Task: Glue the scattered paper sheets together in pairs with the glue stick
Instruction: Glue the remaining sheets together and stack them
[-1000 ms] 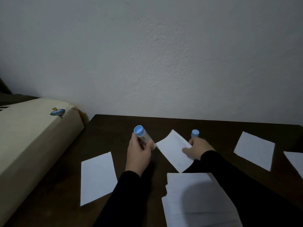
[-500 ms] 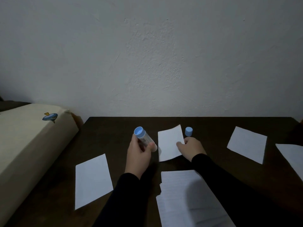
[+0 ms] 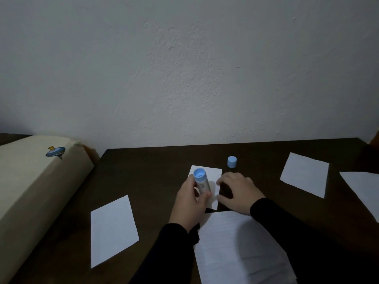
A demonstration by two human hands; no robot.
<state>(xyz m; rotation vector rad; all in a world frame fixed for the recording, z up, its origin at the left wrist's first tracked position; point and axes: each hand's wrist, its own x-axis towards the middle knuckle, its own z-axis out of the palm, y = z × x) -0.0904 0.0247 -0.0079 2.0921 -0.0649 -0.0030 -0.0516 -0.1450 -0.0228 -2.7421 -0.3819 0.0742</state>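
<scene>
Dim light, detail is poor. My left hand (image 3: pixel 189 198) grips the glue stick (image 3: pixel 201 182), a clear tube with a blue end up; its lower tip is hidden behind my fingers, over a small white sheet (image 3: pixel 213 177). Right hand (image 3: pixel 238 191) lies flat with fingers spread, fingertips on that sheet's right edge, holding nothing. The hands cover most of the sheet. Blue cap (image 3: pixel 232 161) stands just beyond. Stack of paper (image 3: pixel 225 249) near me, part shadowed. Loose sheets on the dark table (image 3: pixel 155 181): left (image 3: pixel 113 229), right (image 3: pixel 304 174), and far right (image 3: pixel 364 185), cut off by the frame.
</scene>
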